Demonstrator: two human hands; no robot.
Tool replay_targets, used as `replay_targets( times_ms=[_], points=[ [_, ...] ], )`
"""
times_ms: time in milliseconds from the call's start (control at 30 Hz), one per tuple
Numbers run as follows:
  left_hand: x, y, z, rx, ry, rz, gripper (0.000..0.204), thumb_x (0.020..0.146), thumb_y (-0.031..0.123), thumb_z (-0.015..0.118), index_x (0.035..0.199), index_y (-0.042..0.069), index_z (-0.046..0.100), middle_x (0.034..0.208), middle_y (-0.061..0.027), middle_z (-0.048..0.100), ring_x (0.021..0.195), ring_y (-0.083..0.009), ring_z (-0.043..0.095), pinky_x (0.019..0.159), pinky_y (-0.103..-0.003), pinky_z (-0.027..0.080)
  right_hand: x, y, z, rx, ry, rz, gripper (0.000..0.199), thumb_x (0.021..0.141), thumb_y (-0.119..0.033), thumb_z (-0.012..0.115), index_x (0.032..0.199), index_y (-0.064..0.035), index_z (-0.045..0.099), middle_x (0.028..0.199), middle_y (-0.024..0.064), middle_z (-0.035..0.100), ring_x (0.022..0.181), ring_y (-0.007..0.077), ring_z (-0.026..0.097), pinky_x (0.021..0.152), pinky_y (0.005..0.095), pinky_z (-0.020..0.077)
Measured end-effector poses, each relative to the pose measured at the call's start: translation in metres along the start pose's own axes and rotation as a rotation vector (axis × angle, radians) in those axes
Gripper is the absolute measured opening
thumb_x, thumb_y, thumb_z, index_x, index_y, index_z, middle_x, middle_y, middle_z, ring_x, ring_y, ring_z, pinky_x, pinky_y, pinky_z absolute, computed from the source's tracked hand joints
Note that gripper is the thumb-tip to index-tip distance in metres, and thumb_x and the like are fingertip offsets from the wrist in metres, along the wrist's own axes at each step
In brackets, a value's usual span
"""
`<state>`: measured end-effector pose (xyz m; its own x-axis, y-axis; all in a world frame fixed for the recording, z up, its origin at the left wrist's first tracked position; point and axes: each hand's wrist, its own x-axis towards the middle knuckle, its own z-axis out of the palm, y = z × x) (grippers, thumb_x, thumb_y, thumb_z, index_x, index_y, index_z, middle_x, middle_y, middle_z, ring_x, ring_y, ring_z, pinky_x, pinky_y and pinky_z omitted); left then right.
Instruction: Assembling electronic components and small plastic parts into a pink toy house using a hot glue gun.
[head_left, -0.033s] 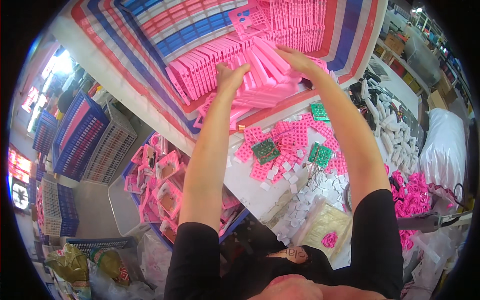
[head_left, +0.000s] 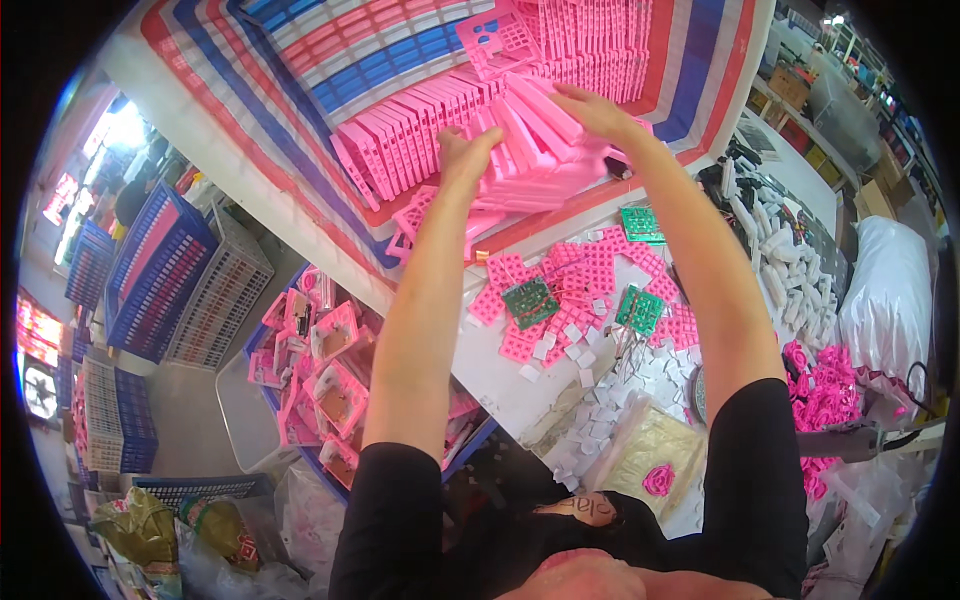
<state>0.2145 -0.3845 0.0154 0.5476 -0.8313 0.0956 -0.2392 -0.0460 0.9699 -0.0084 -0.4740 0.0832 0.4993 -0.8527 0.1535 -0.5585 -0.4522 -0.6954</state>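
striped cloth (head_left: 300,60) covers the table, where rows of pink frames (head_left: 420,135) stand. left hand (head_left: 462,155) and right hand (head_left: 590,110) press flat, fingers open, against a loose bundle (head_left: 535,140) between them.

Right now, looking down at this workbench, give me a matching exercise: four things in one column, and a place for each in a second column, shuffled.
Things:
1. pink plastic shells
2. green circuit boards
3. blue crates
4. white bag

Places:
A. far right, beside the table
B. flat on the white table, among pink keypads
C. under both hands, on the striped sheet
D. stacked on the floor, far left

Pairs: 1-C, 2-B, 3-D, 4-A. The left hand and right hand rest on the shells.
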Motion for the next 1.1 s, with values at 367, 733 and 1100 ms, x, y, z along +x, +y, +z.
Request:
replay_targets(
  times_ms=[367, 733, 1100],
  points=[
    [-0.028, -0.107, 0.116, -0.828, -0.208, -0.315, 0.051, 0.087, 0.025, 0.063, 0.13, 0.0, 0.052, 0.12, -0.016, 0.061, 0.107, -0.0287, 0.063, 0.086, -0.042, 0.054, -0.005, 0.017, 0.001, -0.681, -0.119, 0.142, 0.089, 0.085, -0.079, 0.042, 0.15, -0.0182, 0.046, 0.152, 0.0122, 0.047, 0.144, 0.0317, 0.038, 0.123, 0.0573, 0.0086],
    [-0.061, -0.077, -0.01, -0.072, -0.156, -0.14, 0.039, 0.095, 0.026, 0.048, 0.118, -0.002, 0.062, 0.11, -0.016, 0.067, 0.099, -0.0259, 0.064, 0.086, -0.04, 0.05, -0.005, -0.059, 0.068, -0.641, -0.228, 0.152, 0.074, 0.091, -0.068, 0.043, 0.148, -0.0213, 0.049, 0.151, 0.0116, 0.049, 0.141, 0.0315, 0.042, 0.119, 0.0563, 0.0179],
    [0.029, 0.051, -0.005, 0.626, -0.592, 0.242, 0.124, 0.064, 0.076, 0.074, 0.146, -0.009, 0.038, 0.15, -0.0301, 0.04, 0.143, -0.0369, 0.038, 0.115, -0.043, 0.035, -0.015, 0.003, 0.055, -0.107, 0.147, -0.149, 0.048, 0.096, -0.036, 0.043, 0.125, -0.0066, 0.065, 0.119, 0.0208, 0.067, 0.11, 0.0355, 0.065, 0.096, 0.0441, 0.049]
  ],
)
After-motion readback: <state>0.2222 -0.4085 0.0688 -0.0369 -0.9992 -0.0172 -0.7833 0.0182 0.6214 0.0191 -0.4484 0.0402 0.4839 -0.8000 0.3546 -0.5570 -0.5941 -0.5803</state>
